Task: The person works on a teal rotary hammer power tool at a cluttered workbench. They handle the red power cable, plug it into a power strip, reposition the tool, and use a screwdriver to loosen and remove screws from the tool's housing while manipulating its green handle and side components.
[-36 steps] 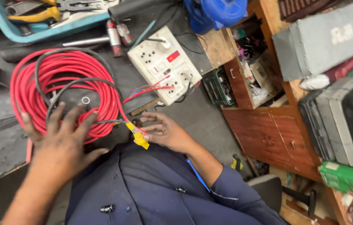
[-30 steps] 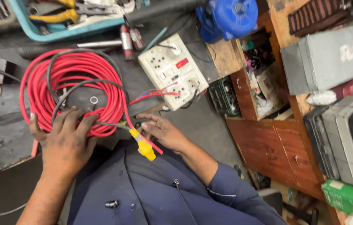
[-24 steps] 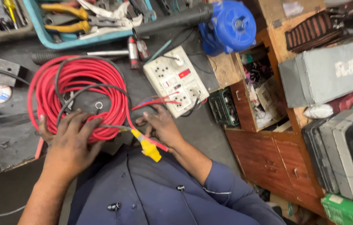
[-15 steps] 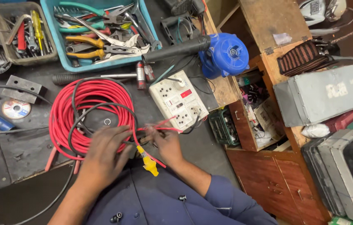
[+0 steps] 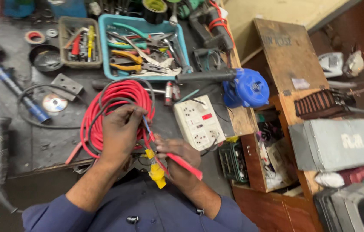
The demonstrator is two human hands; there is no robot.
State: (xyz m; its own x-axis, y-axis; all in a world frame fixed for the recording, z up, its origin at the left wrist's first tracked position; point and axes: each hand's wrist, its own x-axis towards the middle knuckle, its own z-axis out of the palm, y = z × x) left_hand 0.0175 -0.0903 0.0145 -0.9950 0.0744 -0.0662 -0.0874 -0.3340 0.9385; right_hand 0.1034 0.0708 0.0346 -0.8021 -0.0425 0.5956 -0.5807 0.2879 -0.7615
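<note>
1. Near the front edge of the counter [image 5: 40, 146], both hands work on the coil of red cable [image 5: 117, 96]; a thin black cable runs along with the loops.
2. Left hand [image 5: 121, 131] lies on the near side of the coil, fingers curled over the loops and pinching thin wire ends. Grip is clenched on the cable, not flat.
3. Right hand [image 5: 181, 155] sits just beside it, grasping a screwdriver with a yellow and red handle [image 5: 157, 174]. A flat red strip [image 5: 186, 165] pokes out past the knuckles toward the right; I cannot tell whether it is part of the tool or a separate piece.
4. Step in hand, as I read it: working the cable's loose ends with the screwdriver, likely preparing or fixing a termination. The actual tip contact is hidden between the hands.
5. White socket board [image 5: 198, 124] lies just right of the hands, touching neither. Its own dark lead runs off behind it.
6. Next move calls for steady pinch on the wire ends from the left hand and fine tip control from the right; the coil must stay pinned so the loops do not spring.
7. Nearby: blue tray of pliers [image 5: 143, 47] behind the coil, small grey bin of tools [image 5: 81, 43] to its left, blue blower [image 5: 246, 88] at the right edge, a disc [image 5: 55, 103] lying left of the coil.
</note>
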